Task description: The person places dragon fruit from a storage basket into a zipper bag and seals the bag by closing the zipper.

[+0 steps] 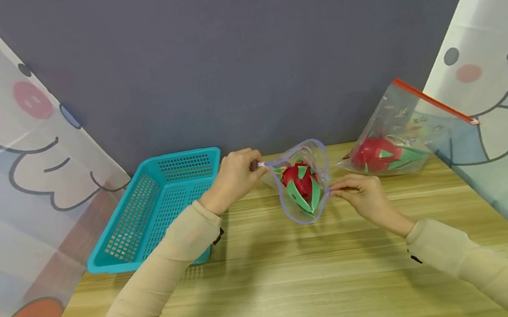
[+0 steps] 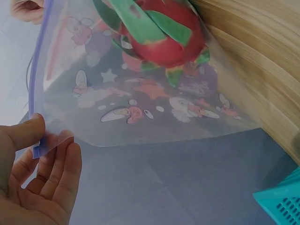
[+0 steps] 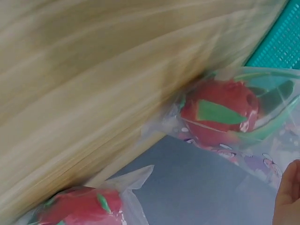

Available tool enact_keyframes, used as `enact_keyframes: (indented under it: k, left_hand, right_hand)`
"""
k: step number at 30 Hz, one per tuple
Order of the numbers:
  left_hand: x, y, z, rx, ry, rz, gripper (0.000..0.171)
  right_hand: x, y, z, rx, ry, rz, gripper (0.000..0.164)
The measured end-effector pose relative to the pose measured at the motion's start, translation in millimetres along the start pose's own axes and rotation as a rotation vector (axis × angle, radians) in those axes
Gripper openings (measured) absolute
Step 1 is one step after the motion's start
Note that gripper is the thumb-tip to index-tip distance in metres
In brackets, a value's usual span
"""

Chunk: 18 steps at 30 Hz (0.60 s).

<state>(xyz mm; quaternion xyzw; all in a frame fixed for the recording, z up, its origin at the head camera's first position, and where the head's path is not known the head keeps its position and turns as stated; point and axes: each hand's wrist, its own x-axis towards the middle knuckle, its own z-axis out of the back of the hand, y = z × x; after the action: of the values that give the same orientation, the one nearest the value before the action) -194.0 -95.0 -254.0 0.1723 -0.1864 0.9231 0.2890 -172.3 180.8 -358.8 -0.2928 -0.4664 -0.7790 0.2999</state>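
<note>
A clear zipper bag (image 1: 280, 196) with a purple rim gapes between my two hands, printed with small cartoon figures. Inside lies a red dragon fruit (image 1: 301, 180) with green leaves. At the rim's left end, where a white tab shows in the head view, my left hand (image 1: 236, 174) pinches the bag between thumb and fingers. My right hand (image 1: 362, 196) pinches the rim's opposite side with its fingertips. In the left wrist view the purple zipper strip (image 2: 35, 89) runs up from the left thumb. Only part of the right hand (image 3: 288, 199) shows in the right wrist view.
Left of the bag, a turquoise plastic basket (image 1: 149, 163) stands on the wooden table (image 1: 294, 287), partly behind the left arm. Back right, a second zipper bag (image 1: 420, 117) with a red strip holds another dragon fruit (image 1: 375, 154). A dark panel (image 1: 245, 67) rises behind the table.
</note>
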Motion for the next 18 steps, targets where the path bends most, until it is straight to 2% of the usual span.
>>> enact_keyframes:
  k: [11,14,18]
  left_hand:
    - [-2.5,12.9,3.2,-0.021,-0.01,0.046,0.011]
    - [-2.2,16.7,4.4,-0.053,-0.025,0.057,0.012]
    - [0.7,24.7,6.0,-0.115,-0.064,0.067,0.015]
  right_hand:
    - [11.1,-1.6,5.7,-0.069,-0.028,-0.06,0.016]
    - [15.0,-0.2,7.6,-0.096,-0.032,-0.106,0.012]
    - [25.8,2.0,13.7,-0.1,-0.044,-0.219,0.005]
